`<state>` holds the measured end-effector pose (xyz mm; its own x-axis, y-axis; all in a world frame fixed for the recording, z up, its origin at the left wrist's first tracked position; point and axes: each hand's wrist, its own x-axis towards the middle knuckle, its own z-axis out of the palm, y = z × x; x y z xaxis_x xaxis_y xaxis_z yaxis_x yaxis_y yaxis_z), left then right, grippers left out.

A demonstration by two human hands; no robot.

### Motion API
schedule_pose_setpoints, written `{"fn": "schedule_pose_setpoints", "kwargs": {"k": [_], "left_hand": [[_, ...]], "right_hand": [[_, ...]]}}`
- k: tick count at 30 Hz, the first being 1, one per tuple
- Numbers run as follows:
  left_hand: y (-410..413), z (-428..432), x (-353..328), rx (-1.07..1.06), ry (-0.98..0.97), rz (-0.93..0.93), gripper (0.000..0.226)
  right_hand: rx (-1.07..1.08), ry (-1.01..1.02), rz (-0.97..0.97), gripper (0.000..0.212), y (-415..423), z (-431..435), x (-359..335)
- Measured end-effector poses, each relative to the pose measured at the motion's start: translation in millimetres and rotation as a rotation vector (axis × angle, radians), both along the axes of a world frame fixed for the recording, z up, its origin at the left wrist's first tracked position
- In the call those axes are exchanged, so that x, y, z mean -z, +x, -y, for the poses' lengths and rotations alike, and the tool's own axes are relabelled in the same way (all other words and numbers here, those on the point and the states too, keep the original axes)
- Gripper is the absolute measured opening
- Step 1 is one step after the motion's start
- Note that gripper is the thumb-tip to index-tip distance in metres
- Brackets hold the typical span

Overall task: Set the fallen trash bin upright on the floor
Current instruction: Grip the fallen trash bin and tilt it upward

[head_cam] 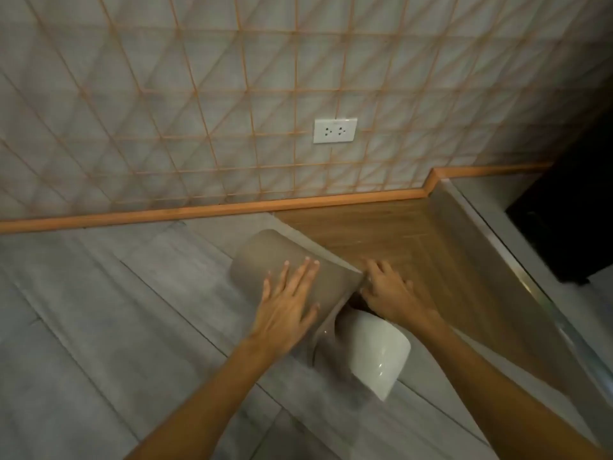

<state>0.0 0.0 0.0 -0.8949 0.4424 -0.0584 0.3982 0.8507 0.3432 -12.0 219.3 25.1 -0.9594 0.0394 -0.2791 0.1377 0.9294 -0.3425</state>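
A grey-brown trash bin (262, 260) lies on its side on the grey floor, its closed bottom pointing toward the wall. A white dome-shaped lid (378, 353) sits at its mouth end, nearer to me. My left hand (285, 300) rests flat on the bin's upper side, fingers spread. Over at the bin's rim, my right hand (388, 290) has its fingers curled around the edge next to the lid. Part of the bin's opening is hidden by the lid and my hands.
A patterned wall with a white double socket (335, 130) and an orange skirting board (199, 210) runs behind. A wooden floor section (398, 234) lies to the right, bordered by a raised grey step (491, 234). Dark furniture (570, 200) stands at the far right.
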Motion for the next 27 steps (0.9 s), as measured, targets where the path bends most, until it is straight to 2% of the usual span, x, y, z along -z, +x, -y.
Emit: {"fn": "schedule_pose_setpoints", "kwargs": {"k": [3, 7, 8, 11, 15, 18, 23, 27], "left_hand": [[9, -1, 23, 0.005, -0.008, 0.015, 0.077], [33, -2, 45, -0.064, 0.145, 0.071, 0.083], [40, -2, 50, -0.088, 0.16, 0.058, 0.08], [63, -6, 65, -0.174, 0.164, -0.049, 0.051], [71, -7, 73, -0.214, 0.205, 0.031, 0.037], [72, -6, 71, -0.201, 0.309, 0.058, 0.019], [68, 6, 48, -0.318, 0.58, 0.084, 0.013], [57, 21, 30, -0.384, 0.672, 0.053, 0.015]], "right_hand": [[0.012, -0.018, -0.002, 0.064, -5, -2, 21], [0.047, -0.089, 0.029, 0.065, -7, -3, 44], [0.047, -0.11, 0.03, 0.065, -5, -2, 46], [0.045, -0.174, -0.014, 0.06, -4, -5, 54], [0.052, -0.174, -0.075, 0.049, -11, -10, 54], [0.063, -0.193, -0.064, 0.048, -11, -12, 52], [0.062, -0.212, -0.047, 0.04, -3, -13, 44], [0.068, -0.284, -0.039, 0.049, 4, -13, 28]]}}
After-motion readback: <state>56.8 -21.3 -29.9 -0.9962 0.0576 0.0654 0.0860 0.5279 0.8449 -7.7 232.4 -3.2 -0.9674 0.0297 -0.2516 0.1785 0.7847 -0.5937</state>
